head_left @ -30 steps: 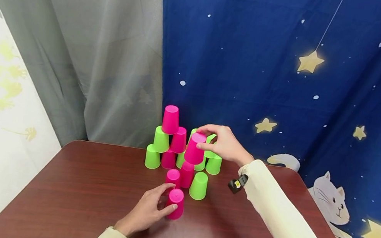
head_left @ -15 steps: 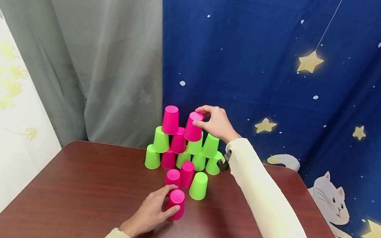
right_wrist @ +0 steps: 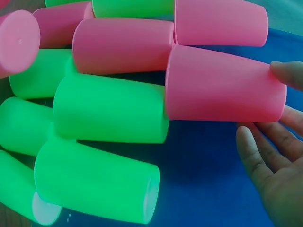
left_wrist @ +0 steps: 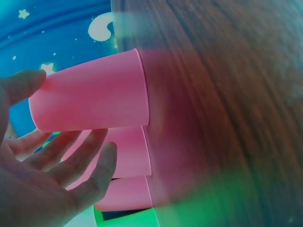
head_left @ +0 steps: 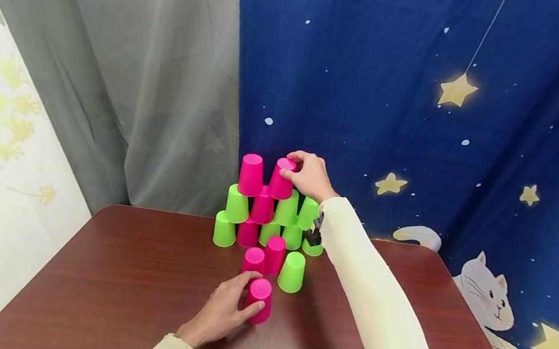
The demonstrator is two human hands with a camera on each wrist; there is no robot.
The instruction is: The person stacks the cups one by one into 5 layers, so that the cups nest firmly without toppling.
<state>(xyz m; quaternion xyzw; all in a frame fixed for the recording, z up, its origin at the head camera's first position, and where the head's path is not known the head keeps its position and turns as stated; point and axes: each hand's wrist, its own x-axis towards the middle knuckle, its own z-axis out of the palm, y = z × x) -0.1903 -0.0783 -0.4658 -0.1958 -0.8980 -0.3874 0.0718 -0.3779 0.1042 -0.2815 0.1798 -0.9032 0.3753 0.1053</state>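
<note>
- Far L: grey curtain [head_left: 186,85] behind the table [head_left: 146,274].
- L hand [head_left: 221,311]: grasping front pink cup [head_left: 260,293] nr its closed end, thumb one side, fingers the other. Cup is rim down, long axis approx. vertical, R of the palm & nearer this hand than the other. Can't tell if rim's fully on the table.
- Just behind it: 2nd loose pink cup [head_left: 254,259], lower part hidden by fingers & front cup.
- Top tier, L: upper-L pink cup [head_left: 251,176], nobody touching it.
- Top tier, R: upper-R pink cup [head_left: 279,186], also rim down & abt upright. Key relation: its rim sits over the join betw. mid-tier pink cup [head_left: 263,207] & mid-tier green cup [head_left: 286,209], just beside upper-L one. R wrist view: rim seems to meet both bases; exact contact hard to make out.
- Below, in front of stack: 3rd loose pink cup [head_left: 275,256], then loose green cup [head_left: 292,273] to its R.
- R hand [head_left: 311,177]: pinching upper-R cup by its closed end, coming from the cup's R.
- R sleeve [head_left: 365,286] & black wrist device [head_left: 313,235]: partly cover the stack's R-end green cups.
</note>
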